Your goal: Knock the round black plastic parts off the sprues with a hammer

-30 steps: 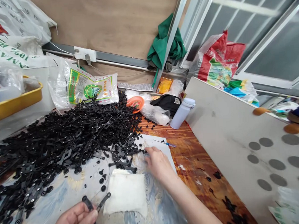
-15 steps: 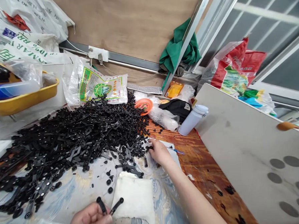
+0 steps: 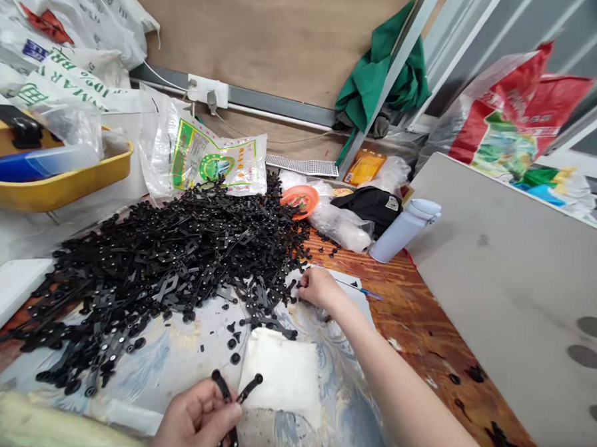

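Observation:
Near the bottom centre, my left hand is closed around a black jointed plastic part, with two arms sticking up past the thumb. My right hand reaches to the right edge of a large pile of black parts. Its fingers are pinched together beside the pile; whatever they hold is too small to make out. A folded white cloth lies between the two hands. Loose black discs sit left of the cloth.
A pale blue bottle, an orange dish and a blue pen lie right of the pile. A yellow tray stands at the left. A grey board borders the right side.
The view has shifted, so most objects appear farther right. My left hand still holds the black part, more of which shows below the thumb. My right hand's fingers have drawn closer together.

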Available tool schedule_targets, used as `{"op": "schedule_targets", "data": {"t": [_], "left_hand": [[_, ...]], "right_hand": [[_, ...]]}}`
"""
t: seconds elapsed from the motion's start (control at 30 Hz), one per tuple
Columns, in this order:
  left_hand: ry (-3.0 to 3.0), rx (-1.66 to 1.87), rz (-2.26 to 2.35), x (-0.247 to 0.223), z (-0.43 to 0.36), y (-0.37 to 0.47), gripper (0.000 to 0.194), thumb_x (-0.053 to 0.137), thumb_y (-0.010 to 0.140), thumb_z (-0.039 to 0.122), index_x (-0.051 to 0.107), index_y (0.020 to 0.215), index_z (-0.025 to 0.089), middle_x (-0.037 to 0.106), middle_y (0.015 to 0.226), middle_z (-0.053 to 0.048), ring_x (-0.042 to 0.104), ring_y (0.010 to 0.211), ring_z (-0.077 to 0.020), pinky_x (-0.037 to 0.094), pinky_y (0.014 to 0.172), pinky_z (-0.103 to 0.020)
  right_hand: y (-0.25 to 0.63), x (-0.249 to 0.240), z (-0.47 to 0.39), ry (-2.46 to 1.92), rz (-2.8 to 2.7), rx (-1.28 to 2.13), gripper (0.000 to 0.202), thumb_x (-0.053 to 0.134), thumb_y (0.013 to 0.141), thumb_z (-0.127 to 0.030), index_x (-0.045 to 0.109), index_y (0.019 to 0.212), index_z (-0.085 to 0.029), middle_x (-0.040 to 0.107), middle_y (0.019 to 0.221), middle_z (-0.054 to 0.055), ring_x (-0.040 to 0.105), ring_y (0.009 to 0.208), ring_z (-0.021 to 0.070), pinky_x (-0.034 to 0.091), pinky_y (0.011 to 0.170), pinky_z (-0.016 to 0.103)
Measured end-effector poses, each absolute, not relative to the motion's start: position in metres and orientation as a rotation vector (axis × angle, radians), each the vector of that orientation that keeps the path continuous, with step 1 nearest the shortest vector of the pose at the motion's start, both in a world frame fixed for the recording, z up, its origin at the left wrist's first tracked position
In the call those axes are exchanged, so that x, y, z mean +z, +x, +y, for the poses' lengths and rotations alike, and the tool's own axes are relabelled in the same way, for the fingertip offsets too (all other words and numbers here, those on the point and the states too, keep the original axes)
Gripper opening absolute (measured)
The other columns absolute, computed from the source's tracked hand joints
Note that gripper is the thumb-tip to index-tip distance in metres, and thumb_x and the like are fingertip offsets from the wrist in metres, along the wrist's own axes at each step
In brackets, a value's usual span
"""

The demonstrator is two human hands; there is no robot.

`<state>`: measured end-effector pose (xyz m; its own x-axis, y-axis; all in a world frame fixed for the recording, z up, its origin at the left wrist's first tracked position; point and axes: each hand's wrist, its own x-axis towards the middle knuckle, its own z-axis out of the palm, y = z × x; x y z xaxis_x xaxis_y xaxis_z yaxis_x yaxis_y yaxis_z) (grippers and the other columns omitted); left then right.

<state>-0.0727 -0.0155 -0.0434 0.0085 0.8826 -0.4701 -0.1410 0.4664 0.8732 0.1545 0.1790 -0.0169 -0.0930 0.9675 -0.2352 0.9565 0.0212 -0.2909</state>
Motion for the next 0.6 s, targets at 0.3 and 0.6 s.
{"op": "schedule_targets", "data": {"t": [0.3, 0.6], "left_hand": [[0.773, 0.933, 1.354, -0.037, -0.015, -0.073, 0.035, 0.076, 0.063, 0.047, 0.064, 0.070, 0.015, 0.054, 0.044, 0.006, 0.054, 0.035, -0.0103, 0.037, 0.034, -0.016], [0.787, 0.937, 1.380, -0.037, -0.017, -0.072, 0.033, 0.075, 0.064, 0.046, 0.064, 0.072, 0.016, 0.054, 0.046, 0.007, 0.056, 0.037, -0.0127, 0.039, 0.035, -0.018]], "right_hand": [[0.124, 0.002, 0.089, -1.844, -2.236, 0.720, 0.007, 0.063, 0.078, -0.013, 0.065, 0.077, -0.018, 0.064, 0.074, -0.002, 0.060, 0.068, 0.0121, 0.047, 0.064, 0.022], [0.132, -0.005, 0.052, -1.670, -2.156, 0.772, 0.029, 0.071, 0.072, -0.013, 0.066, 0.099, -0.019, 0.064, 0.096, 0.004, 0.058, 0.069, 0.0134, 0.046, 0.073, 0.029]]}}
